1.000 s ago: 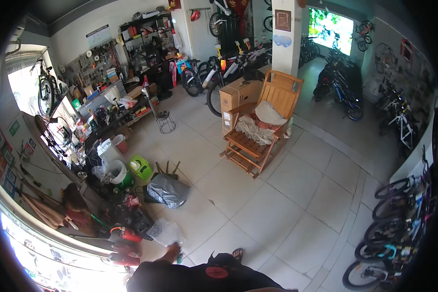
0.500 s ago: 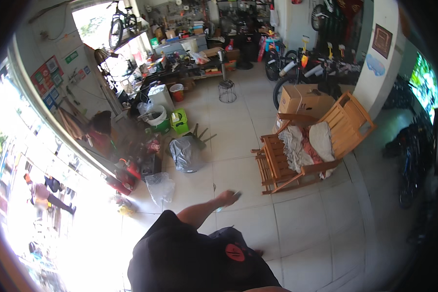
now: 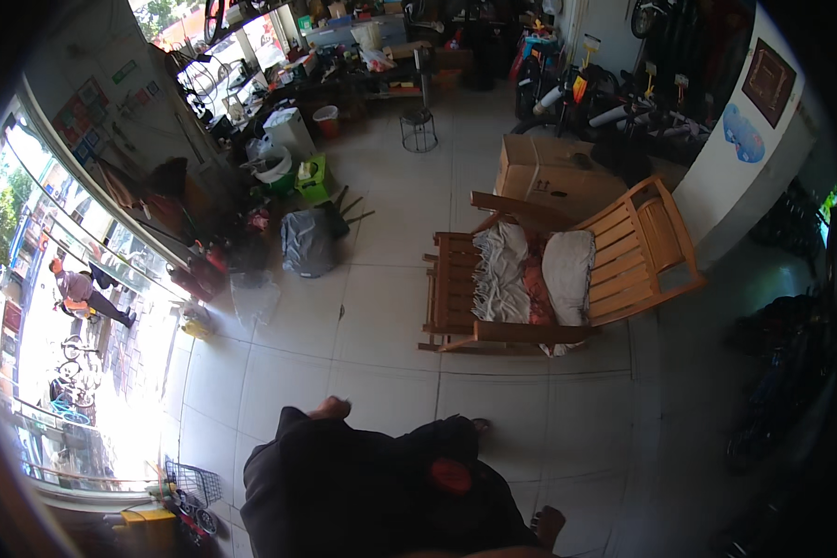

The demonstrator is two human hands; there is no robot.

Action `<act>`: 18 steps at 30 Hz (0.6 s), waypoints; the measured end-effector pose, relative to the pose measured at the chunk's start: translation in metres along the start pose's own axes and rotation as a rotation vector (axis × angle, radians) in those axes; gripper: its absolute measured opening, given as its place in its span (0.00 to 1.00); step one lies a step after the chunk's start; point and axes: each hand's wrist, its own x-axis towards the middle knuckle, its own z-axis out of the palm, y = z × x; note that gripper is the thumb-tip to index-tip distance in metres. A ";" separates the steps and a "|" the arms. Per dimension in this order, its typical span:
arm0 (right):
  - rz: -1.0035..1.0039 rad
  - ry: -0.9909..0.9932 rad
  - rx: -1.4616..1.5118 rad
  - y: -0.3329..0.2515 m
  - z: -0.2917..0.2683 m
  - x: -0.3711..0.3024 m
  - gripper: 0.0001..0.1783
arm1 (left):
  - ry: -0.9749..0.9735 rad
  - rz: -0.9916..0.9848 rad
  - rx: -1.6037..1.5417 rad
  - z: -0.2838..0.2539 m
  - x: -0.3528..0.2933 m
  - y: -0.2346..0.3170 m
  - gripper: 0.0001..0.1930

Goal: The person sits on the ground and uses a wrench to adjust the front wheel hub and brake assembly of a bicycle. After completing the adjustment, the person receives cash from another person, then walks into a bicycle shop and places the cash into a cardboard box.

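My left hand (image 3: 331, 407) shows just past the upper left edge of my black top (image 3: 363, 474), above the tiled floor. It is small and in shade; its fingers cannot be made out, nor whether it holds anything. What looks like my right hand (image 3: 550, 526) sticks out at the lower right of the top, dark and partly hidden. Past the top shows a bit of a foot (image 3: 481, 425) on the floor. Nearest ahead on the right stands a wooden rocking chair (image 3: 456, 279) with a pale cushion (image 3: 567, 277) and a fringed cloth (image 3: 502, 274).
A cardboard box (image 3: 549, 172) and parked bicycles (image 3: 577, 102) stand behind the chair, beside a pillar (image 3: 735, 149). Left of the floor sit a grey covered bundle (image 3: 309, 244), a green bin (image 3: 314, 179) and a wire stool (image 3: 418, 130). A cluttered workbench (image 3: 344, 88) lies beyond.
My left arm, stretched out with a small object in the hand, has drawn back toward my body. The view has shifted; the chair appears closer, and a likely right hand now shows.
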 end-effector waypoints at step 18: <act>0.097 -0.143 -0.144 -0.101 -0.271 0.381 0.23 | -0.192 0.270 0.014 0.120 0.104 0.650 0.16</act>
